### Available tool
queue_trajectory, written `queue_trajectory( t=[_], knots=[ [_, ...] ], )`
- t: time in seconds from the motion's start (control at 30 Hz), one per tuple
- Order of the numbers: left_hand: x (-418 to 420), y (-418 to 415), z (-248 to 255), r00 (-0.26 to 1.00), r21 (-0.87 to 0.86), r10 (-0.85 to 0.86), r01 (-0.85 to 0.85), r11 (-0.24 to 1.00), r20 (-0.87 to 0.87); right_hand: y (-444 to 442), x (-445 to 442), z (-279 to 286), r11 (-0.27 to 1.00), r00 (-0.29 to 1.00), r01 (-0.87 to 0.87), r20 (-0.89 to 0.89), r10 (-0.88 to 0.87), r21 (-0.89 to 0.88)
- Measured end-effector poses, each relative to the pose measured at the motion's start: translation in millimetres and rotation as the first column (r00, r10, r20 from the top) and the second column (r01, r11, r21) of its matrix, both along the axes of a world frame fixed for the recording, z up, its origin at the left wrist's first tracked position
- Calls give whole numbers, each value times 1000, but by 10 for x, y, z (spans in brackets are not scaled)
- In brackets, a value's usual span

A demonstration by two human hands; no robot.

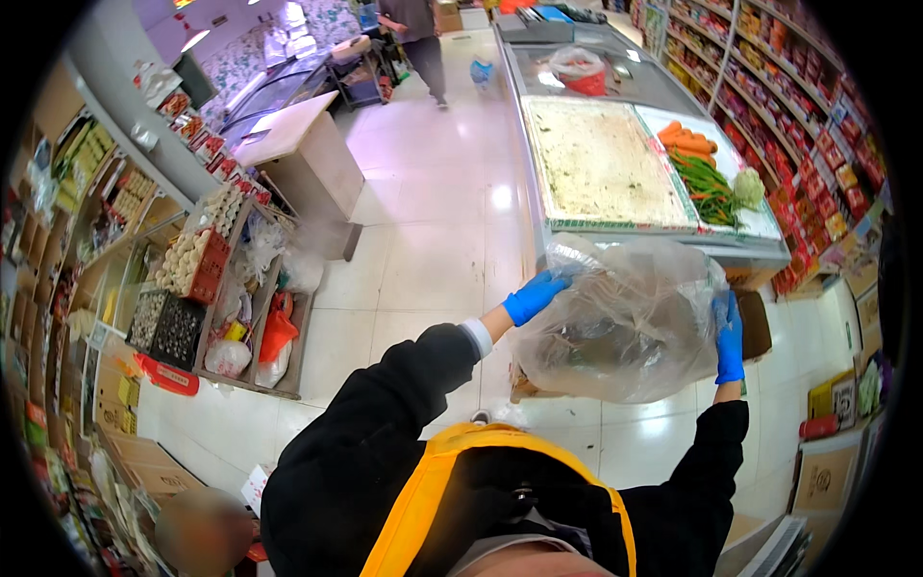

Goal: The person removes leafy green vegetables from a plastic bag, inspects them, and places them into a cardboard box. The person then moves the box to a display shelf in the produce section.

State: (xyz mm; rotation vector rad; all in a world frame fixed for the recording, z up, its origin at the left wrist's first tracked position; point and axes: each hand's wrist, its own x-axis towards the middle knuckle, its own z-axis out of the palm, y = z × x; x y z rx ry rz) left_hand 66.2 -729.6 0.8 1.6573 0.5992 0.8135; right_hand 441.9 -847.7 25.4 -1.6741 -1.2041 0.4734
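A large clear plastic bag (pixel 634 324) is spread wide in front of me, over what looks like a cardboard box at the end of the counter. Its thin film is wrinkled, and what lies beneath shows only dimly. My left hand (pixel 537 297), in a blue glove, pinches the bag's upper left edge. On the opposite side, my right hand (pixel 728 337), also blue-gloved, holds the right edge, its fingertips partly hidden by the film. Just beyond the bag lies a white foam tray (pixel 609 162) with green scraps scattered on it.
Carrots (pixel 689 141), green peppers (pixel 707 191) and a cauliflower (pixel 748 187) lie on the counter's right. Egg crates (pixel 191 263) stand on a wooden rack at left. A person (pixel 422 47) is in the far aisle. Packed shelves (pixel 786 94) line the right.
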Motion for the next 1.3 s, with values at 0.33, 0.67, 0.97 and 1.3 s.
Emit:
queue_trajectory(
  t=[0.33, 0.67, 0.97, 1.3],
  knots=[
    [-322, 196, -551, 989, -411, -134, 150, 899, 67, -1829, -1786, -536, 683, 720, 684, -83, -689, 256],
    [-574, 336, -505, 991, -585, -133, 124, 802, 27, -4250, -1928, -97, 33, 30, 999, 936, -351, -20],
    [-584, 351, -650, 996, -627, -71, 28, 779, -44, -5671, -1124, -486, -50, 254, 965, 871, 421, -257],
    [-703, 282, -655, 1000, -625, -30, 27, 780, 6, -5282, -1409, 19, 142, 383, 918, 920, -78, -370]
  ],
)
